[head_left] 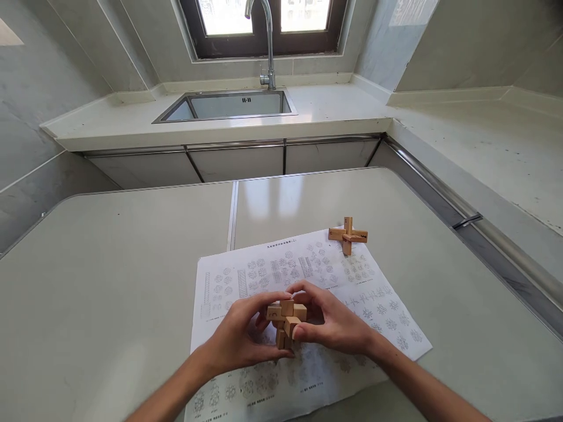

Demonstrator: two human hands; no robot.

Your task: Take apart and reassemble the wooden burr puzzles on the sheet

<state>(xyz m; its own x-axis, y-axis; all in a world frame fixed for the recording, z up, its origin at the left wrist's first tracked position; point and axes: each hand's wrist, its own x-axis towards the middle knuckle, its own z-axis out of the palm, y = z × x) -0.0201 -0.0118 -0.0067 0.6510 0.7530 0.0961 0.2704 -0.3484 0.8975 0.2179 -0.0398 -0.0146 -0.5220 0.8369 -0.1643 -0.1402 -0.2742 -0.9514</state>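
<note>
A wooden burr puzzle (pixel 287 321) made of several interlocking notched sticks is held between both hands, over a printed instruction sheet (pixel 250 305). My left hand (pixel 240 331) grips it from the left, thumb at the bottom and index finger along the top. From the right, my right hand (pixel 332 319) closes on it, the thumb against a protruding stick and the fingers behind. A number is marked on one stick's left end. Farther back, a cross-shaped group of wooden sticks (pixel 347 236) rests at the sheet's top right corner. Some fingertips are hidden behind the puzzle.
The sheet lies on a pale table (pixel 109 281) with a seam strip (pixel 233 214). Beyond it is a white counter (pixel 334 105) with a steel sink (pixel 237 104) and a tall faucet (pixel 269 53) below a window. Another counter (pixel 497 140) runs along the right.
</note>
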